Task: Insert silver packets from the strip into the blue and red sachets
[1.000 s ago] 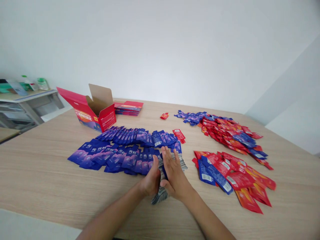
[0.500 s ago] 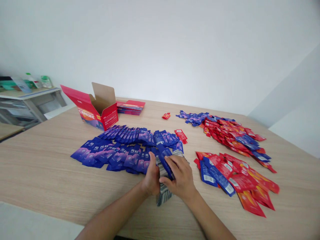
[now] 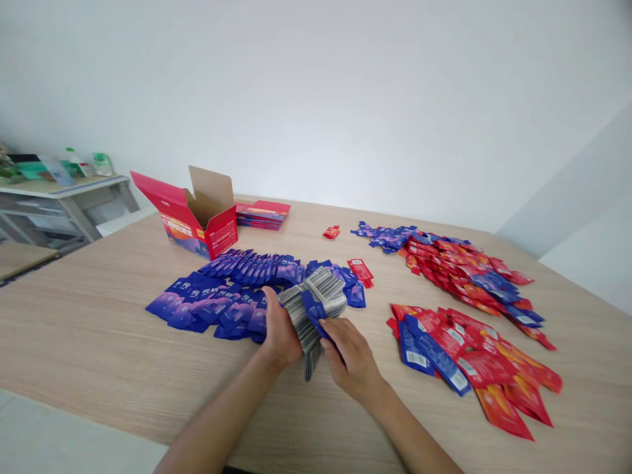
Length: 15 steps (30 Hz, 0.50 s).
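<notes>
My left hand is wrapped round a thick stack of sachets, whose striped grey and white edges face up. Across the top of the stack lies a blue sachet; its near end is pinched between the thumb and fingers of my right hand. Beyond and left of the hands, two overlapping rows of blue sachets are spread on the table, partly hidden by my left hand and the stack. A red sachet lies just past the stack on the right.
An open red box stands at the back left, beside flat folded cartons. Mixed red and blue sachets are heaped at the right, with a nearer pile. Another small red sachet lies at the back.
The stack has been lifted and tilted, so more of its striped edges shows. The blue sachet on it has shifted, and my right hand now pinches its near end. The view has moved slightly.
</notes>
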Available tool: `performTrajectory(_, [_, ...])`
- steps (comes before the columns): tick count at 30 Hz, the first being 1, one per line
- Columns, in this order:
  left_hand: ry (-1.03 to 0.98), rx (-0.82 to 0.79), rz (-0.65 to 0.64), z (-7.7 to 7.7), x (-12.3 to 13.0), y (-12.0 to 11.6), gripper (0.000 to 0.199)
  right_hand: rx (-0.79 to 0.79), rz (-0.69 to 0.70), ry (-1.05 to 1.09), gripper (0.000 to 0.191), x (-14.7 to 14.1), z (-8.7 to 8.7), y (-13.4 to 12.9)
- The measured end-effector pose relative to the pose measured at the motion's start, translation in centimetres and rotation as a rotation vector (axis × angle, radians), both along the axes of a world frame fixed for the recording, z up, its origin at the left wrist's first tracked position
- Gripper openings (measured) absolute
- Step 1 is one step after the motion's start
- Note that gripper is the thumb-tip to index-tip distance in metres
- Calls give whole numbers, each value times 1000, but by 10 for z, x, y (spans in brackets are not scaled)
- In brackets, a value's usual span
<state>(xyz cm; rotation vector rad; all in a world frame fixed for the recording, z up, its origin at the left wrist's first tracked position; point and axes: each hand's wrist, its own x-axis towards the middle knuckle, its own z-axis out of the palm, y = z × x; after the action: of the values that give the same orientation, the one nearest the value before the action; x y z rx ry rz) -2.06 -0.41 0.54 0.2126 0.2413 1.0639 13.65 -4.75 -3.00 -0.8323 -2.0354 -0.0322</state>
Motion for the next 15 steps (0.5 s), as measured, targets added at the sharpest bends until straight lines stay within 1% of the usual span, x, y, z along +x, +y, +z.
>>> performTrajectory(2, [3, -13, -62, -4, 5, -4, 98, 9, -60, 35, 53, -2, -4, 1])
performTrajectory(4, [1, -15, -149, -11, 13, -10, 96, -18, -142, 80, 47, -3, -7, 2])
performTrajectory(7, [2, 18, -272, -24, 25, -21, 93, -108, -298, 219, 40, -2, -8, 2])
performTrajectory(9, [8, 50, -310, -29, 31, -27, 91, -175, -355, 305, 42, -1, -8, 1])
performTrajectory(11, [21, 63, -307, -28, 32, -30, 91, -223, -344, 317, 48, 0, -7, 1])
performTrajectory(12, [30, 58, -296, -26, 32, -31, 91, -235, -312, 284, 51, 0, -7, 0])
performTrajectory(15, [45, 23, -223, -17, 28, -28, 92, -204, -158, 83, 67, -2, -8, 0])
